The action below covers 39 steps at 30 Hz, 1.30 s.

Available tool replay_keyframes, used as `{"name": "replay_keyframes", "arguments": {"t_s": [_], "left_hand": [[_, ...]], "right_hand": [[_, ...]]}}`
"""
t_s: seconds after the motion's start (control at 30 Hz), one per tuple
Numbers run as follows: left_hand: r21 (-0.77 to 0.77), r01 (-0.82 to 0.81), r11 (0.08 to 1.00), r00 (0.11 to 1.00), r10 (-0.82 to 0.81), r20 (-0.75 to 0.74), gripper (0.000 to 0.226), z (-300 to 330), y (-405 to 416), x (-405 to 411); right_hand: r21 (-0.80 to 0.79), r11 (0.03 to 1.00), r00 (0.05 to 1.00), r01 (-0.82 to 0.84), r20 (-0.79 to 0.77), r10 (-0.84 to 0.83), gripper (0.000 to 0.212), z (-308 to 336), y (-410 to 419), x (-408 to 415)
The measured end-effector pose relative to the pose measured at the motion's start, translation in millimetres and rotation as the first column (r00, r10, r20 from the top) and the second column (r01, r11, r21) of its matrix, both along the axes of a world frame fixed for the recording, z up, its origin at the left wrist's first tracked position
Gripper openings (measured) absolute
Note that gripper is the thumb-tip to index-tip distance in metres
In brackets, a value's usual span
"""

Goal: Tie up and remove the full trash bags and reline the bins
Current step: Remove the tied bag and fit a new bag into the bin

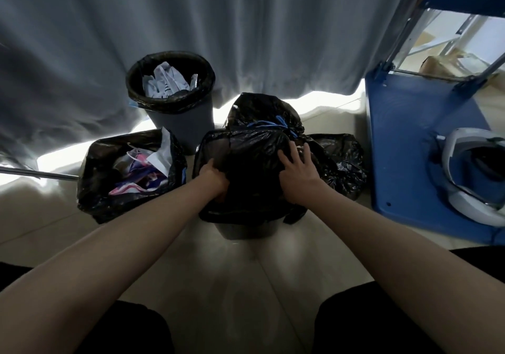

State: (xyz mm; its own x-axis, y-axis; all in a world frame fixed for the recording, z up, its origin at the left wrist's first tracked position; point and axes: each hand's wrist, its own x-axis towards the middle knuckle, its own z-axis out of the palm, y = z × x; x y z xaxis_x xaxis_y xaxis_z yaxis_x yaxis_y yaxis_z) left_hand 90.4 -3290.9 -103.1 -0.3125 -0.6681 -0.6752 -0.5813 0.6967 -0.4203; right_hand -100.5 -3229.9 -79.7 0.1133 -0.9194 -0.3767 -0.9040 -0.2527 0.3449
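A: Near bin [247, 229] status?
B: On the floor, black liner [246, 157] over it. Left hand [213, 176] grips the liner's edge; right hand [296, 174] rests flat on it, fingers spread.
A: Around it?
B: Tied bag [262, 113] behind, open full bag [131, 173] left, lined full bin [170, 99] beyond.

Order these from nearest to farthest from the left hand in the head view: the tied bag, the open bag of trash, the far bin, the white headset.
From the left hand:
1. Open bag of trash, just to its left.
2. Tied bag, behind and to the right.
3. Far bin, behind, by the curtain.
4. White headset, far right.
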Motion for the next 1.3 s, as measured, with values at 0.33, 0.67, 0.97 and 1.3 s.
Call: {"name": "replay_keyframes", "arguments": {"t_s": [0.33, 0.67, 0.97, 1.3], "left_hand": [[-0.160, 0.165, 0.973, 0.972, -0.188, -0.140, 0.045, 32, -7, 31], [-0.356, 0.026, 0.934, 0.725, -0.263, -0.637, 0.030, 42, -20, 50], [0.038, -0.441, 0.897, 0.474, 0.268, -0.839, 0.035, 25, -39, 63], [0.302, -0.550, 0.779, 0.164, 0.455, -0.875, 0.029, 14, -40, 50]], "right_hand": [[0.075, 0.994, 0.982, 0.080, 0.168, -0.092, 0.052, -3, 2, 0], [-0.057, 0.998, 0.978, 0.031, 0.210, -0.018, 0.049, -2, -2, 3], [-0.085, 0.981, 0.913, 0.176, 0.386, -0.130, 0.028, 6, -8, 8], [-0.081, 0.951, 0.862, 0.298, 0.452, -0.231, 0.037, 16, -32, 0]]}}
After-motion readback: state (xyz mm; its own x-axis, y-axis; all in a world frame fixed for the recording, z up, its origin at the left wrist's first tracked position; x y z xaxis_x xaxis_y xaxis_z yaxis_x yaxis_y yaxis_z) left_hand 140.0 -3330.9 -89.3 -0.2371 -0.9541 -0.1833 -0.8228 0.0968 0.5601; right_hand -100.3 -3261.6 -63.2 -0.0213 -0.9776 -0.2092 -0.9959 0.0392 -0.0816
